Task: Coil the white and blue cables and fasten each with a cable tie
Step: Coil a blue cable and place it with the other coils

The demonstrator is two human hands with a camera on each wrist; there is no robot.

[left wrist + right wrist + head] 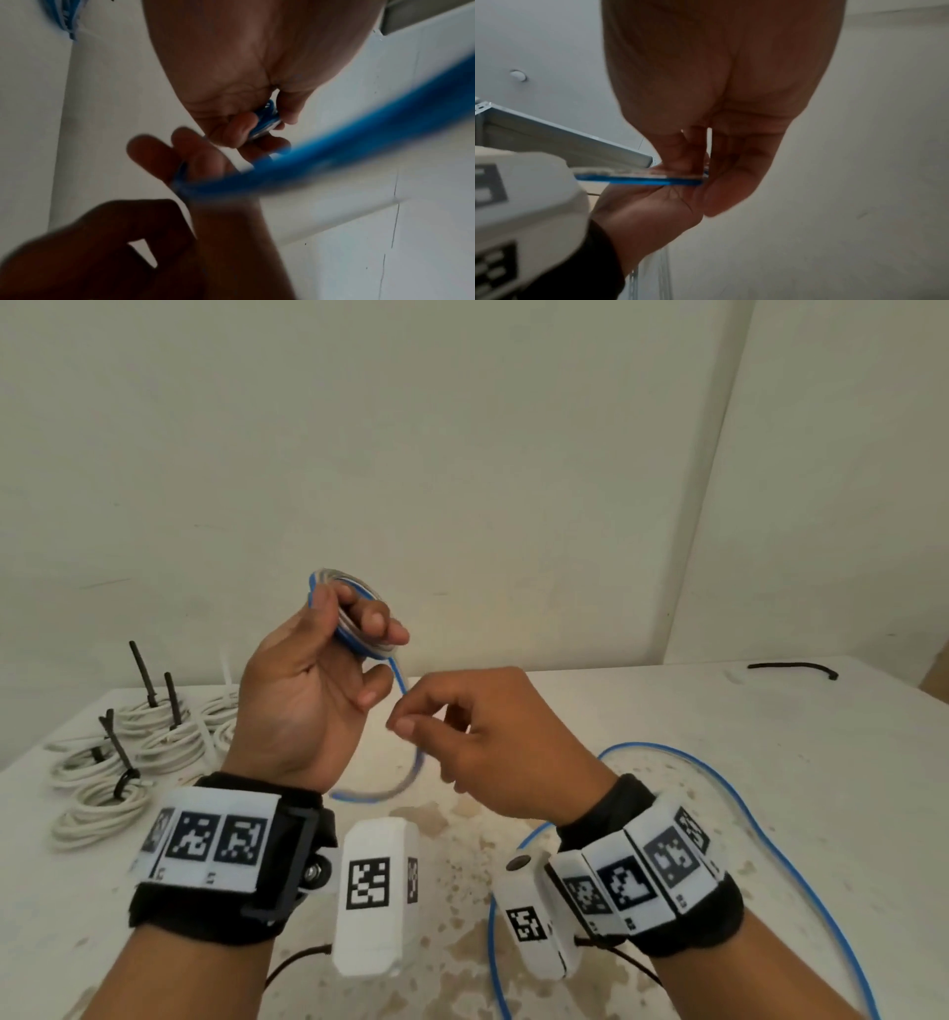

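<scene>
My left hand [354, 629] is raised above the table and grips a small coil of blue cable [345, 608] between thumb and curled fingers; the coil also shows in the left wrist view [264, 119]. From the coil a blue strand drops to my right hand [411, 719], which pinches the blue cable between thumb and forefinger just right of the left hand. In the right wrist view the cable [639, 179] runs flat across under the right hand's fingers [693, 154]. The loose rest of the blue cable [760, 819] loops over the table on the right.
Several coiled white cables [102, 793] bound with black ties [120, 757] lie at the table's left. A loose black tie [793, 667] lies at the far right by the wall. The tabletop [667, 711] is white and stained.
</scene>
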